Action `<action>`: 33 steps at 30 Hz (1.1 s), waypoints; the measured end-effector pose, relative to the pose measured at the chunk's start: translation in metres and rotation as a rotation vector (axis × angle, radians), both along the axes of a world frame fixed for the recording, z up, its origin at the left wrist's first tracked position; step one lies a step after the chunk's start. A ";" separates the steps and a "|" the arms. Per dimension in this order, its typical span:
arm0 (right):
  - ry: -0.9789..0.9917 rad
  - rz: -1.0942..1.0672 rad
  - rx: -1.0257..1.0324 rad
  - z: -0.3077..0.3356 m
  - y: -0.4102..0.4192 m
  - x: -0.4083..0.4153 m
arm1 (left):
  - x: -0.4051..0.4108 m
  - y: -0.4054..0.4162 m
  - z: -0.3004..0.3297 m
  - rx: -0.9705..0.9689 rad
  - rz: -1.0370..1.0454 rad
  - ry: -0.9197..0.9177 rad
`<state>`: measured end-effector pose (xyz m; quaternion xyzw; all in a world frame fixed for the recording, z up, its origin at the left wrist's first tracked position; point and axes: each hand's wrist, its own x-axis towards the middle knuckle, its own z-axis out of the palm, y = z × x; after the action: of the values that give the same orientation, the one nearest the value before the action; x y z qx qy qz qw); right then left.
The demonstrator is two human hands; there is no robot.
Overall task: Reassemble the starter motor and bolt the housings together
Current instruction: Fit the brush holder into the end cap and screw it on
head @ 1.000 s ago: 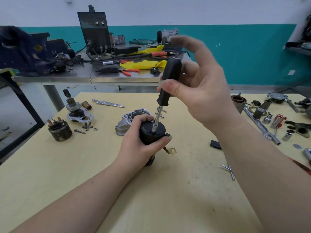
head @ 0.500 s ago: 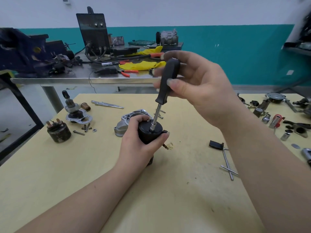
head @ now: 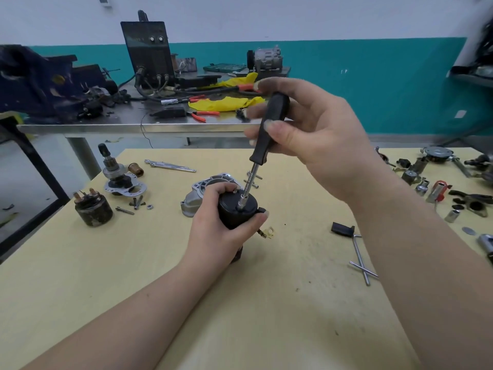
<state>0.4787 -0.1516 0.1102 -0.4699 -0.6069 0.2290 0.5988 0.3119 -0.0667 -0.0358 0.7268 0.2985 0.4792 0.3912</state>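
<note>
My left hand (head: 221, 231) grips the black cylindrical motor body (head: 238, 212), upright on the yellow table (head: 133, 263). My right hand (head: 314, 140) holds a black-handled nut driver (head: 269, 129) between thumb and fingers. Its metal socket tip (head: 243, 202) stands on the motor's top cap. A brass terminal lug (head: 268, 232) sticks out beside the motor. Behind my left hand lies the grey aluminium nose housing (head: 202, 190). To the left stand the pinion gear assembly on its plate (head: 120, 180) and the dark solenoid (head: 92, 206).
Loose bolts and a nut (head: 134, 205) lie near the solenoid; long through bolts (head: 170, 166) lie further back. A T-handle tool (head: 357, 249) and sockets and parts (head: 437, 193) are at the right. A cluttered steel bench (head: 133, 126) stands behind.
My right hand's fingers went from spread to curled round the driver handle and shifted on it, as in turning. The left hand kept its grip on the motor body.
</note>
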 end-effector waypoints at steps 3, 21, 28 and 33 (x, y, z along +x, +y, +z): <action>-0.022 -0.072 0.064 -0.004 0.002 -0.002 | 0.002 -0.002 0.000 -0.021 -0.003 -0.011; -0.017 -0.076 0.092 -0.007 0.008 -0.009 | 0.000 0.001 0.001 -0.058 -0.057 -0.002; -0.090 -0.053 0.079 -0.007 0.011 -0.014 | -0.001 0.004 0.001 -0.072 -0.089 0.013; 0.080 0.149 0.053 -0.011 0.006 -0.015 | -0.008 0.014 0.005 -0.075 -0.168 0.055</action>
<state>0.4634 -0.1452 0.0993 -0.3979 -0.6216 0.2752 0.6160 0.3041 -0.0530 -0.0313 0.7470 0.2650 0.4129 0.4488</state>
